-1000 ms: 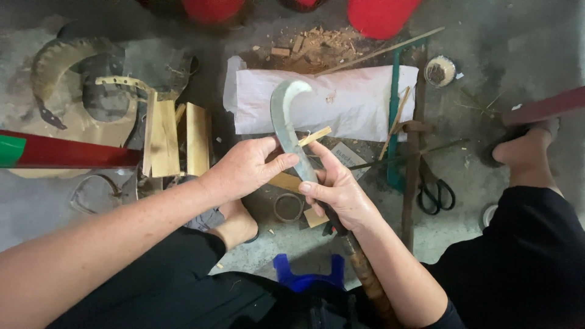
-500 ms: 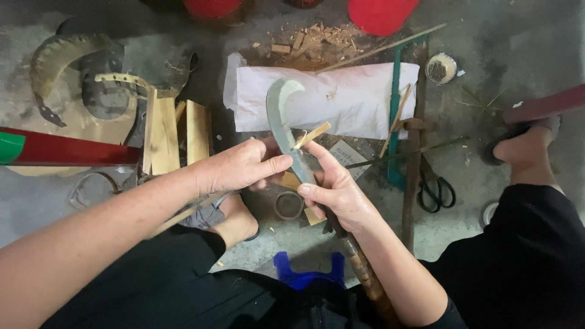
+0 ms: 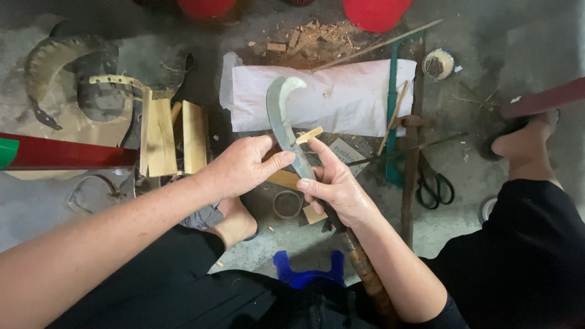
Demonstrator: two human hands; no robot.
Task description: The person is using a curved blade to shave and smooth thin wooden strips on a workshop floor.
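My right hand (image 3: 338, 186) grips a curved billhook knife (image 3: 281, 113) low on the blade, near its long wrapped handle (image 3: 365, 277), with the hooked tip pointing away from me. A small pale wooden stick (image 3: 309, 135) lies across the blade, pressed by my right thumb and forefinger. My left hand (image 3: 241, 166) reaches in from the left, its thumb and fingertips against the blade and the stick's near end. A flat wooden offcut (image 3: 285, 178) shows beneath my hands.
A white sack (image 3: 341, 100) lies behind the blade, with wood chips (image 3: 311, 39) beyond it. Split wooden slats (image 3: 173, 137) stand at the left by a red bar (image 3: 67, 153). Black scissors (image 3: 432, 183), a small round tin (image 3: 286, 204), a blue stool (image 3: 308, 274) and my bare foot (image 3: 521, 146) surround me.
The knife and both hands have shifted slightly. My left fingers slid along the blade toward the stick, which stays pinned by my right thumb.
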